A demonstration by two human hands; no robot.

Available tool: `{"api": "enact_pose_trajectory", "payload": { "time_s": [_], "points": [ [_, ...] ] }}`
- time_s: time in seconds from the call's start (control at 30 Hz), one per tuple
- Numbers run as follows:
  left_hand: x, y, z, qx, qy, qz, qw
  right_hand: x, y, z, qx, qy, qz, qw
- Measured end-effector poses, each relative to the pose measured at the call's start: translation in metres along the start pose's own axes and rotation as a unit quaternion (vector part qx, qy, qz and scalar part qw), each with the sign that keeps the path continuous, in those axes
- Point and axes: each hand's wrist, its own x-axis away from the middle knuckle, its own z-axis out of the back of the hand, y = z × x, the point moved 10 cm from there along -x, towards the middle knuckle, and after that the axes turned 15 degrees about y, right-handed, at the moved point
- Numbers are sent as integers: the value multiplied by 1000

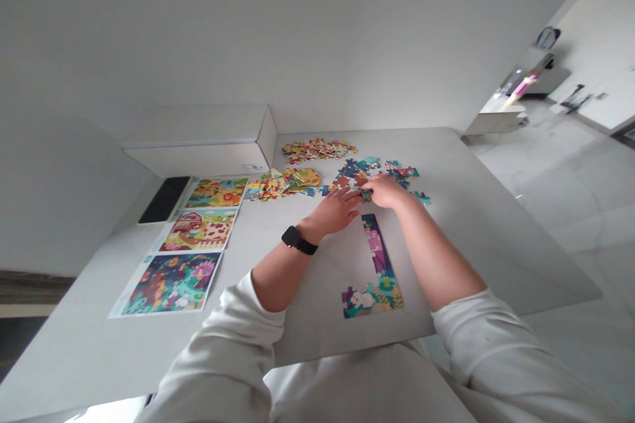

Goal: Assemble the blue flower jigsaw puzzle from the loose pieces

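My left hand (339, 210), with a black watch on its wrist, lies low over the table with its fingers stretched out at the front edge of the dark jigsaw puzzle pieces (352, 168). Beside it on the right, my right hand (385, 191) has its fingers drawn together on a dark, multicoloured puzzle piece (366, 196) in that pile. Nearer to me lies a joined L-shaped section of puzzle (381, 261). It shows purple figures up its right side and a white rabbit along the bottom.
Red-and-yellow pieces (317, 149) lie by the wall, with yellow pieces (285, 183) in front. On the left are picture sheets (171, 283), a black phone (165, 199) and a long white box (208, 139). The table's right edge (528, 215) borders a marble-look floor.
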Motion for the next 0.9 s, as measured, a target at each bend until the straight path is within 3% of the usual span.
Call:
{"api": "enact_pose_trajectory", "payload": {
  "time_s": [0.1, 0.23, 0.43, 0.63, 0.8, 0.9],
  "points": [
    [1, 3, -10, -1, -21, 6, 1000, -3, -6, -4, -6, 22, 23, 999],
    [-1, 1, -1, 14, 2, 9, 1000, -3, -18, -5, -23, 24, 71, 997],
    [1, -33, 10, -37, 69, 107, 991, -4, -3, 6, 31, 71, -28, 997],
    [2, -45, 0, -21, 47, 121, 991, -5, -33, -11, -32, 84, 66, 994],
    [-1, -43, 2, -14, 37, 119, 992, -5, -8, -7, 21, 112, -34, 993],
    [-3, -37, 2, 4, 41, 97, 994, -6, -5, -3, 19, 126, -35, 991]
  ]
}}
